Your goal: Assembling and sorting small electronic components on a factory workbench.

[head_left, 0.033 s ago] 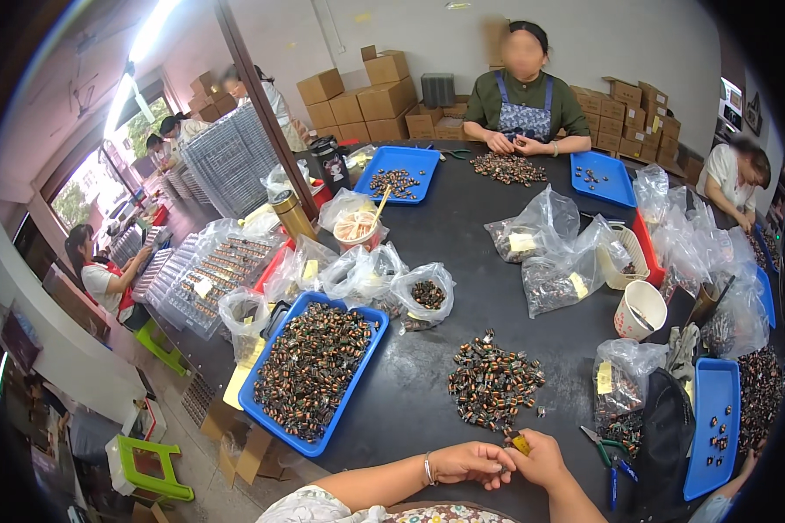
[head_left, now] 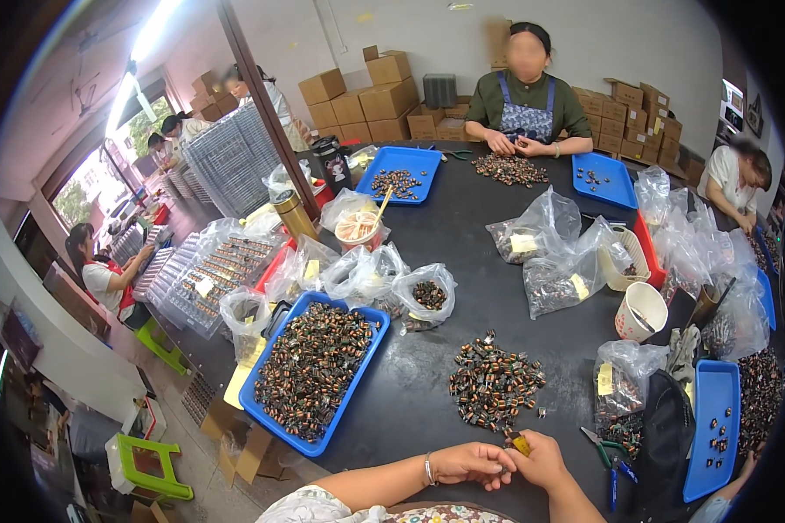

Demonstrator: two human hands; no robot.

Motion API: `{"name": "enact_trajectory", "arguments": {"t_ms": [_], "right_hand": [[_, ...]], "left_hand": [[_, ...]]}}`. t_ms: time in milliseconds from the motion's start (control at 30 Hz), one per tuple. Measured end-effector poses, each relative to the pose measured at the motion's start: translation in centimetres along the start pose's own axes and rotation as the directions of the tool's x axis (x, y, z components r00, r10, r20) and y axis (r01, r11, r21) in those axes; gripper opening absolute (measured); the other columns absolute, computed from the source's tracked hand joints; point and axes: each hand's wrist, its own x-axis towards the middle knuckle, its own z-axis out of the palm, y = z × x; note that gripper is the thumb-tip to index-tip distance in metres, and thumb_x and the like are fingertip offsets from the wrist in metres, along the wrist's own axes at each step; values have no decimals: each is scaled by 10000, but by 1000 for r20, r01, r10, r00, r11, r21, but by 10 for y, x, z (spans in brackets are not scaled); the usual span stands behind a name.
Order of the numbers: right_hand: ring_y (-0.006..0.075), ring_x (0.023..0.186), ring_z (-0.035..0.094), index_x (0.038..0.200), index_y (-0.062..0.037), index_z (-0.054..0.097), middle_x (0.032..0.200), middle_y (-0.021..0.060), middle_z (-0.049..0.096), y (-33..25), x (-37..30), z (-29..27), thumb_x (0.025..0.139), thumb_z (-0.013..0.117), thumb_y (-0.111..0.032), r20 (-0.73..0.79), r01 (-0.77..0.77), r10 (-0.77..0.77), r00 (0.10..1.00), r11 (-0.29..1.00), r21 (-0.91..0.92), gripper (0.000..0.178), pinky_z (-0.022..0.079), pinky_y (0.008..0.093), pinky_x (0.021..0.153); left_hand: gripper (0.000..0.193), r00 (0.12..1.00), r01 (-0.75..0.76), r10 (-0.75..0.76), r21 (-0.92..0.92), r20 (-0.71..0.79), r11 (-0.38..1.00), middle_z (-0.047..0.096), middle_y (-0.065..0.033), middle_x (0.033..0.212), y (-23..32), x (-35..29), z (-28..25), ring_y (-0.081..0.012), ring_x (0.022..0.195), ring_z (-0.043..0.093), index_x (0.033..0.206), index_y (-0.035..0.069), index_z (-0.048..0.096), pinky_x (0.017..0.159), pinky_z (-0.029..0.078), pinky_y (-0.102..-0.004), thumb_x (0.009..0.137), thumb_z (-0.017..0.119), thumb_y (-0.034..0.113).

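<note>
Close to my body, my left hand (head_left: pixel 469 465) and my right hand (head_left: pixel 542 459) meet over the table's near edge. My right hand is closed around a small yellow-and-black hand tool (head_left: pixel 521 444); its exact kind is hidden by the fingers. The left fingers are curled and pinched beside the right hand, and whatever sits between their tips is too small to name. Just beyond lies a loose pile of small coil parts (head_left: pixel 495 383) with copper and dark bands. To the left, a blue tray (head_left: pixel 368 359) is heaped with similar coil parts.
Pliers (head_left: pixel 598 444) and a blue-handled tool (head_left: pixel 615 488) lie right of my hands, near a black bag (head_left: pixel 663 436) and another blue tray (head_left: pixel 702 466). Plastic bags of parts (head_left: pixel 427 301), a paper cup (head_left: pixel 639 311) and a noodle bowl (head_left: pixel 358 231) stand farther off. A co-worker (head_left: pixel 528 105) sits opposite.
</note>
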Motion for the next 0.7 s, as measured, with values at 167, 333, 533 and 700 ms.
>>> {"name": "enact_trajectory", "arguments": {"t_ms": [167,333,533,700], "right_hand": [[215,680,619,847,-22,625,754,120,624,1,1,2,702,667,-146,-23,2,-2,1000,1000,-11,196,473,294,621],[207,675,617,844,-23,625,748,116,624,1,1,2,699,667,-148,-33,9,-9,999,1000,5,196,473,291,618],[300,731,616,880,-54,621,782,141,621,-2,1,0,713,641,-202,-2,-15,15,1000,1000,-7,224,478,345,640],[222,663,618,880,-29,616,741,116,626,-1,1,1,699,663,-153,-6,-2,1,1000,998,-70,224,478,292,616]], "left_hand": [[286,1000,0,0,-33,19,999,580,-90,988,1,0,1,-125,814,589,1104,7,510,731,485,-241,867,552,162],[251,1000,-2,2,-2,-1,1000,588,-62,939,2,-1,4,-102,794,580,1081,39,518,703,477,-233,872,547,173],[259,1000,6,-6,-24,6,1000,583,-81,962,1,-1,1,-123,801,590,1090,9,517,726,488,-237,865,547,135],[215,1000,-5,5,11,3,1000,587,-52,925,1,-1,3,-99,788,579,1063,37,526,700,481,-230,878,532,148]]}}
